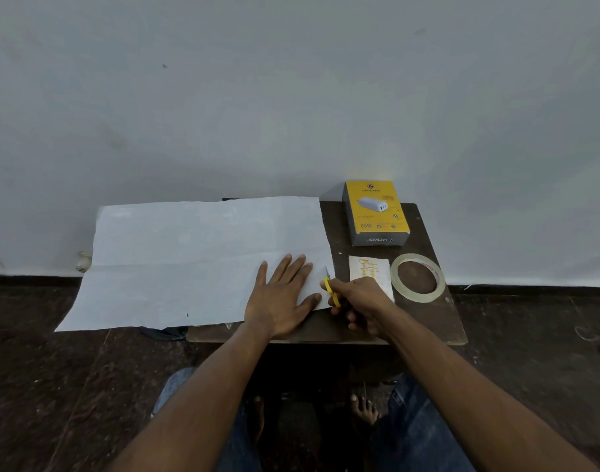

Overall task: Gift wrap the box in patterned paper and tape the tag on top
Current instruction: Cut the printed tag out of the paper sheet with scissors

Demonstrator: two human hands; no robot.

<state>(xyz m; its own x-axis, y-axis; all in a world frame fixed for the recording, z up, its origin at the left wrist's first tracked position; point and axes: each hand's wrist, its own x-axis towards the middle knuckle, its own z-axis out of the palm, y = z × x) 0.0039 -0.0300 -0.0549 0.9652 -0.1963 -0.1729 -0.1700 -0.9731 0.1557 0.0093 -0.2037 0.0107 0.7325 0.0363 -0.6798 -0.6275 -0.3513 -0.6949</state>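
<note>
Box [377,212], one; paper sheet [196,260], one.

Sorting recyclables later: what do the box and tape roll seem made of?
The box looks like printed cardboard with a slight sheen, judging by its sharp folded edges. The tape roll looks like clear glossy plastic film; the table shows through its ring.

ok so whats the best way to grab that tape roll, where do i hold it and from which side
Take the tape roll by its ring wall: it lies flat on the table, so come down from above with a thumb in the open centre and fingers on the outer rim. Its right and near arcs look freest, since the tag sits just left of it. The right hand is nearest, though it grips the scissors.
</note>
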